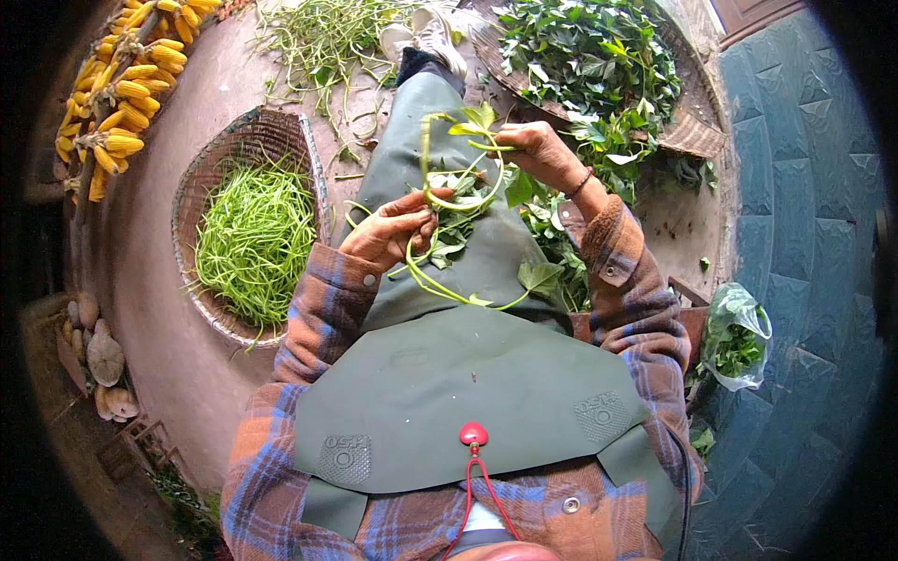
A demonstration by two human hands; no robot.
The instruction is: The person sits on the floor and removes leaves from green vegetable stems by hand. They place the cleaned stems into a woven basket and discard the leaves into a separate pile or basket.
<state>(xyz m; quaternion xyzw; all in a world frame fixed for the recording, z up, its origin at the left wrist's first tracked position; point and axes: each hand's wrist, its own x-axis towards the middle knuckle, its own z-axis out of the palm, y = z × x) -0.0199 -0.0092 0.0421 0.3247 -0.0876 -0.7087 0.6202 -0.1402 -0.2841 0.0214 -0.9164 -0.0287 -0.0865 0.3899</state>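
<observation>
My left hand (393, 228) pinches a long green leafy vine (452, 298) between thumb and fingers, above my lap. The vine curls in a loop between my hands and also hangs down over the dark green waterproof apron (463, 379). My right hand (539, 154) grips the vine's upper part, beside a yellow-green leaf (480, 120). A short stem piece sticks out from the right fingertips. Several loose leaves (452, 235) lie on the apron below the left hand. One leaf (540, 278) on the vine rests on the lap.
To the left stands a woven basket (184, 203) with a heap of thin green stems (256, 242). Tangled vines (337, 42) lie on the floor ahead. Leaves (589, 56) cover a woven tray (691, 133). Corn cobs (133, 91) hang at left; a plastic bag (736, 336) of leaves is at right.
</observation>
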